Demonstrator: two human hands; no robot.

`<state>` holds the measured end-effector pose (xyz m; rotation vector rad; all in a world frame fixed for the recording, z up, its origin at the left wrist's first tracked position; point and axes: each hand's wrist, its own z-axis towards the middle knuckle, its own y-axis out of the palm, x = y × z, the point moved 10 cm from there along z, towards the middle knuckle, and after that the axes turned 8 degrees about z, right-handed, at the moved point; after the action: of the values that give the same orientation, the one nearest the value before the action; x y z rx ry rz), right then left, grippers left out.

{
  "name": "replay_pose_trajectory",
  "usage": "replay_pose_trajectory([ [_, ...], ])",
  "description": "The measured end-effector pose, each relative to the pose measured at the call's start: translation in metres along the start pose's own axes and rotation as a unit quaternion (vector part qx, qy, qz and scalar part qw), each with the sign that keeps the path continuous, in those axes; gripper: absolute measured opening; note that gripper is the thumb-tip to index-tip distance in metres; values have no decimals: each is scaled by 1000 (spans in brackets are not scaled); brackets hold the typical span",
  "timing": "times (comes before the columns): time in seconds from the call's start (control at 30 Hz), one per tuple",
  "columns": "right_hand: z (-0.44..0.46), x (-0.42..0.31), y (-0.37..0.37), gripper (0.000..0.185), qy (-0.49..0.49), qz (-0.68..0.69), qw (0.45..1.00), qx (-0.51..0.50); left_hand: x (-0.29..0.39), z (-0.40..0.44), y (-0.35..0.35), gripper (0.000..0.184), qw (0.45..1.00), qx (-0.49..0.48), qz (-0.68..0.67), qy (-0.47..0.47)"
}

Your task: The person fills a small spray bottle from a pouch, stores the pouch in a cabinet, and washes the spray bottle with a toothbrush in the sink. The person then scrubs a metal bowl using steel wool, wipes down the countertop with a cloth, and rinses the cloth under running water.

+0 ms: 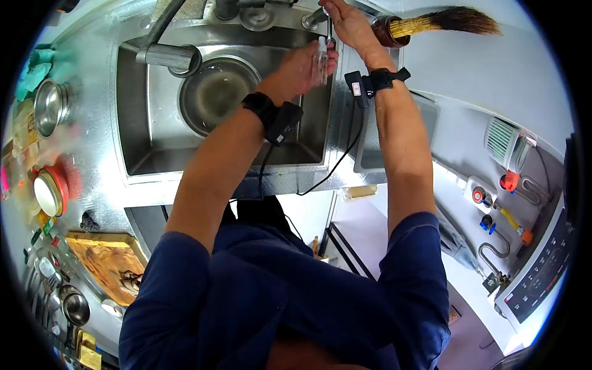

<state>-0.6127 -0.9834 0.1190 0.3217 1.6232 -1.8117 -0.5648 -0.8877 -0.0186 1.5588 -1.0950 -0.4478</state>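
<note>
Over the right side of the sink (225,161), my left hand (301,66) holds a small clear bottle (319,66) with a whitish neck, its fingers curled behind it. Right above the bottle's neck comes down the thin spout of a small metal tap (313,20). At the top of that tap is my right hand (348,26), its thumb and fingers closed on it; the exact grip is partly hidden at the frame's edge. A round metal bowl (185,108) with cloudy water lies in the sink, left of my left forearm.
A grey pull-out faucet head (169,57) hangs over the bowl. Right of my right hand, a brush (444,23) lies in a brown holder (388,32). Steel bowls (50,108), a red-rimmed jar (49,192) and a wooden board (102,253) are to the left. Cables trail from both wrists.
</note>
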Motion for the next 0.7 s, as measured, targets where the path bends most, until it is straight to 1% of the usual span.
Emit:
replay_pose_trajectory([
  [0.07,-3,10,3,32,33,-10,999,11,0,3,-2,35,1000,2,-4,8],
  [0.1,1,8,4,32,31,-11,999,9,2,4,-3,35,1000,13,-3,7],
  [0.17,0,29,13,36,147,-13,988,-37,5,5,-2,34,1000,23,-2,5],
  [0.27,0,23,11,35,135,-6,990,-26,4,1,-4,33,999,46,16,-9],
  [0.33,-1,19,10,34,144,-2,989,-27,1,6,-2,32,1000,9,10,-4],
  [0.37,-1,19,9,34,155,2,988,-27,-1,8,-4,32,1000,9,9,-2],
  [0.43,-1,21,12,34,144,-1,989,-25,-4,7,-9,31,997,74,10,-8],
  [0.5,0,21,11,34,135,-5,991,-21,-3,10,-2,30,998,58,2,-6],
  [0.53,-1,24,13,34,153,-9,988,-26,-3,12,1,30,999,43,-4,-4],
  [0.57,-2,27,14,35,171,-12,985,-32,-4,12,1,30,999,43,-5,-4],
  [0.63,-2,27,14,35,166,-6,986,-29,-6,10,-2,29,997,68,8,-16],
  [0.7,-2,27,15,35,160,1,987,-25,-7,8,-1,28,998,56,-6,-26],
])
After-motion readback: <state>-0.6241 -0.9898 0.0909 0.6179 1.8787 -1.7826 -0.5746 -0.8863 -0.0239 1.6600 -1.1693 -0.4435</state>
